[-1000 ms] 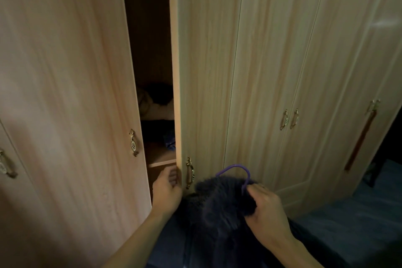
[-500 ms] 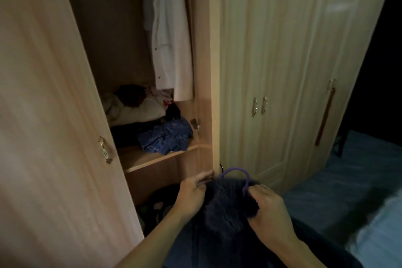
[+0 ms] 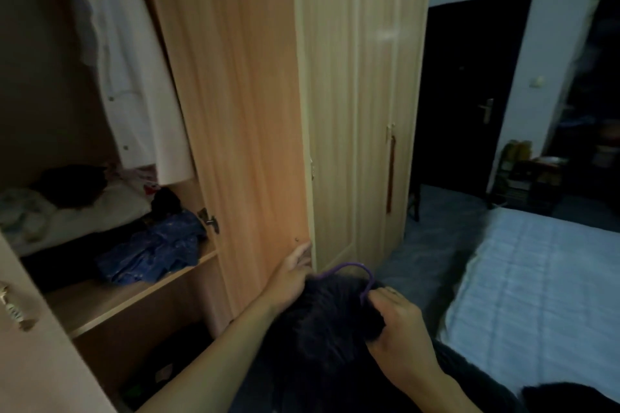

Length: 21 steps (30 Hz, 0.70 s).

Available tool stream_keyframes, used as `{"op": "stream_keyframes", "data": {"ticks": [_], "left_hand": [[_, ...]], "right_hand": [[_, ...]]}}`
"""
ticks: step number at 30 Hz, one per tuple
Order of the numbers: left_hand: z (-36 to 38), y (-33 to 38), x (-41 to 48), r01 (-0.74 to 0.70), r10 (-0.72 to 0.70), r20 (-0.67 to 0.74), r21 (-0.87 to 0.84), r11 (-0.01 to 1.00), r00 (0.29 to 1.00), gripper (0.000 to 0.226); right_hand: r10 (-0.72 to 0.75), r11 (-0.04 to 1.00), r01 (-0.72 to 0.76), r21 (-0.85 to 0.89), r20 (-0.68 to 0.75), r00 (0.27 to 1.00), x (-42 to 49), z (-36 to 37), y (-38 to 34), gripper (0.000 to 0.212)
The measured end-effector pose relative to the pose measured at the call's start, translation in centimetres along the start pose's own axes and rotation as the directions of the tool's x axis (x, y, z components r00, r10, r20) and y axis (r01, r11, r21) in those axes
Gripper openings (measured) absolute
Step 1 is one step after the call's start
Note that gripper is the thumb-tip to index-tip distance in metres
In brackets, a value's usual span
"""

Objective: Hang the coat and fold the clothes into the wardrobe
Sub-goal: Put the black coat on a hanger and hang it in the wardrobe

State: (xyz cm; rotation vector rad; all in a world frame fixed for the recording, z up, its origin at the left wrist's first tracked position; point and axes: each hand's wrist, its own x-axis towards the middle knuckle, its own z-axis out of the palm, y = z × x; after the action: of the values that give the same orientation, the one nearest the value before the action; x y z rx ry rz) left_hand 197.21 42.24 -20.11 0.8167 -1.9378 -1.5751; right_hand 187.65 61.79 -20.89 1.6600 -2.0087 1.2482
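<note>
Right below me, my right hand [image 3: 401, 334] is clenched on the dark furry coat [image 3: 330, 318] at its purple hanger [image 3: 355, 273]; my left hand [image 3: 292, 273] presses open-fingered on the wardrobe door [image 3: 241, 111] edge, and beyond, clothes [image 3: 151, 250] pile the shelf [image 3: 110, 298].

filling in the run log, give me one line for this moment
phase: opening wardrobe | left hand: on open door edge | right hand: holding dark coat on purple hanger | coat: not yet hung
</note>
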Motion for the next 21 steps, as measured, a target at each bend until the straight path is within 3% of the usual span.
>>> {"op": "stream_keyframes", "data": {"ticks": [4, 6, 9, 11, 13, 16, 21], "left_hand": [[-0.8, 1.3, -1.7, -0.083, 0.081, 0.022, 0.168, 0.982, 0.997, 0.044], [-1.5, 2.5, -3.6, -0.137, 0.126, 0.067, 0.195, 0.971, 0.99, 0.03], [-2.8, 4.1, -7.0, -0.211, 0.128, 0.323, 0.235, 0.949, 0.938, 0.023], [-3.6, 4.3, -8.4, -0.312, 0.138, 0.437, 0.357, 0.881, 0.889, 0.041], [-3.9, 4.1, -9.2, -0.433, 0.207, 0.423, 0.553, 0.712, 0.882, 0.06], [-4.1, 2.7, -10.0, -0.541, 0.396, 0.377, 0.677, 0.499, 0.837, 0.06], [-5.3, 0.9, -11.6, -0.437, 0.494, 0.217, 0.81, 0.39, 0.842, 0.054]], "right_hand": [[-0.006, 1.0, 0.006, 0.007, -0.037, 0.999, 0.3, -0.3, 0.0, 0.025], [0.008, 1.0, -0.008, 0.011, -0.034, 0.999, 0.5, -0.2, -0.2, 0.031], [0.005, 1.0, -0.004, 0.03, -0.012, 1.0, 1.2, 0.2, -0.3, 0.038], [-0.02, 0.998, 0.02, 0.053, -0.002, 1.0, 1.7, 0.7, -0.7, 0.037], [-0.055, 0.996, 0.055, 0.076, 0.003, 0.998, 2.3, 1.3, -1.2, 0.032], [-0.104, 0.987, 0.102, 0.125, 0.01, 0.995, 2.9, 2.0, -2.4, 0.021], [-0.182, 0.959, 0.174, 0.225, 0.015, 0.983, 4.3, 3.0, -4.7, 0.029]]}}
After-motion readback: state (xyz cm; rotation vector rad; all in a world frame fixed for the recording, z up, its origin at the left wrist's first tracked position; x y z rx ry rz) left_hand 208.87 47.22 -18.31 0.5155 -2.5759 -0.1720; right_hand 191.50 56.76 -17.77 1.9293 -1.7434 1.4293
